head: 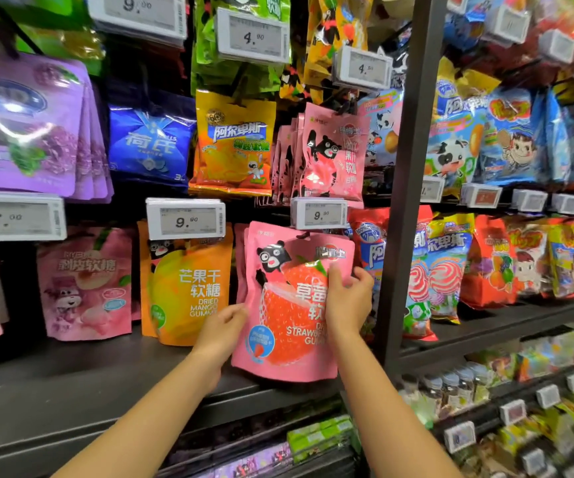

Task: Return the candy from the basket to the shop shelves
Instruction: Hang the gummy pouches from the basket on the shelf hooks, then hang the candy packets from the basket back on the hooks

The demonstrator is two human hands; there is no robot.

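Under the 9.90 price tag (pixel 319 214), pink strawberry gummy bag (pixel 287 305) gripped at both edges by left hand (pixel 224 327) and right hand (pixel 347 301), beside the mango bag (pixel 185 288)

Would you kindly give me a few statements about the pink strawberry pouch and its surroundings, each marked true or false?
1. Both hands hold the pink strawberry gummy pouch. True: the left hand holds its left edge, and the right hand has a grip on its right side.
2. The price tag directly above the pouch reads 4.90. False: it reads 9.90.
3. An orange dried mango gummy pouch hangs just left of the strawberry pouch. True.
4. The strawberry pouch lies flat on the shelf. False: it is held upright in front of the display.
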